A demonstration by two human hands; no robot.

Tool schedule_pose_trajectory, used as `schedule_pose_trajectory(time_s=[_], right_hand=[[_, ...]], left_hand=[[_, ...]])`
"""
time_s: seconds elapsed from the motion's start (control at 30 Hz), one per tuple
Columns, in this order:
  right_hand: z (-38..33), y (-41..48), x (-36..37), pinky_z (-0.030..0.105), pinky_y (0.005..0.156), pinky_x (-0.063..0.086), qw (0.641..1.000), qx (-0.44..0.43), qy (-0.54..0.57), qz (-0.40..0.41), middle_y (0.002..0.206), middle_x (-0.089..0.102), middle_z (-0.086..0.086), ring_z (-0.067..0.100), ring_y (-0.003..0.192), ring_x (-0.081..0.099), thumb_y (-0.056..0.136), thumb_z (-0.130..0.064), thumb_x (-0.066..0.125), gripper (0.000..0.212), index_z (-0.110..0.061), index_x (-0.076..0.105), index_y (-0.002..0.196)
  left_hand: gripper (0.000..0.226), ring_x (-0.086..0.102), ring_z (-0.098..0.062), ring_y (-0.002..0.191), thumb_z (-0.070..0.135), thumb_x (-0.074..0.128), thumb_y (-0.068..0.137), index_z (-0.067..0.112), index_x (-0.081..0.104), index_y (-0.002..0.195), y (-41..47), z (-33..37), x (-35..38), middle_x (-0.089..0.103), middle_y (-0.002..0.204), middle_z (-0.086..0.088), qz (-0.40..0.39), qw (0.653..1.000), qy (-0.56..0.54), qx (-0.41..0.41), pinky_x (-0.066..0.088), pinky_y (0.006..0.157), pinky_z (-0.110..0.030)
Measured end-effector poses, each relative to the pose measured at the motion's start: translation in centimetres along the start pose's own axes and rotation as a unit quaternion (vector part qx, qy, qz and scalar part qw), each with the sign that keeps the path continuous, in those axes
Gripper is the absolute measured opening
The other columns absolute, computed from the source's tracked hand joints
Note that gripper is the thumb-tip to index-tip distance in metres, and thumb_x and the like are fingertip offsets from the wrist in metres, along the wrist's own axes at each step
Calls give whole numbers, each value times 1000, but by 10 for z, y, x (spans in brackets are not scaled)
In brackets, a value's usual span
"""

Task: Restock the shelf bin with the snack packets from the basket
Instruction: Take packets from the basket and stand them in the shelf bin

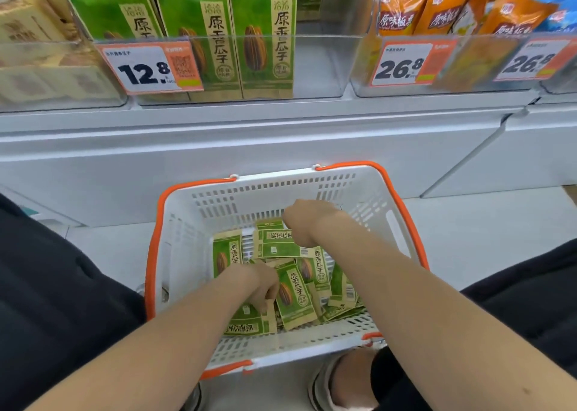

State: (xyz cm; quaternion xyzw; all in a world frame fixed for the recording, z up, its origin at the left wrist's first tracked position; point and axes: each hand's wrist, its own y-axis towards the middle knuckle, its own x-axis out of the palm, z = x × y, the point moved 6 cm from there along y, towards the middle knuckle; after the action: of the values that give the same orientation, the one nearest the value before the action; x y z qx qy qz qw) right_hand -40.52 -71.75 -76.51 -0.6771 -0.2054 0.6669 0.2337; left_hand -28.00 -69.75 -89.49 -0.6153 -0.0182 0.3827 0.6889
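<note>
Down at the lower centre of the frame, the left hand pinches the edge of a green seed packet in the white basket. Up and to the right, the right hand curls over a sideways packet. Both lie flat, long axes across the frame. The clear shelf bin sits straight above, its gap nearer the right hand, so each packet probably needs turning upright.
</note>
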Motion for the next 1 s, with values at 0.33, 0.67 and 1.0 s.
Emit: schedule_pose_trajectory(time_s=[0.33,0.67,1.0], right_hand=[[18,-5,-13,42,88,55,999,8,51,13,129,58,10,32,109,63,98,-2,53,39,-15,57,135],[28,-29,-45,43,85,60,968,-58,212,123,144,41,3,28,118,57,70,-16,89,98,-43,32,145],[18,-39,-37,39,104,50,921,-1,386,46,137,58,0,22,121,61,74,-60,86,104,-28,33,158]], left_hand=[[19,65,-18,86,25,52,109,22,58,92,-56,-38,-90,66,94,-2,313,885,-342,-25,49,70,-34],[23,77,-35,83,19,56,93,12,75,81,-90,-91,-112,78,84,-12,476,597,-636,-110,65,77,-56],[17,79,-41,74,10,63,101,-5,57,106,-113,-42,-127,75,100,-30,413,576,-705,-27,66,75,-52]])
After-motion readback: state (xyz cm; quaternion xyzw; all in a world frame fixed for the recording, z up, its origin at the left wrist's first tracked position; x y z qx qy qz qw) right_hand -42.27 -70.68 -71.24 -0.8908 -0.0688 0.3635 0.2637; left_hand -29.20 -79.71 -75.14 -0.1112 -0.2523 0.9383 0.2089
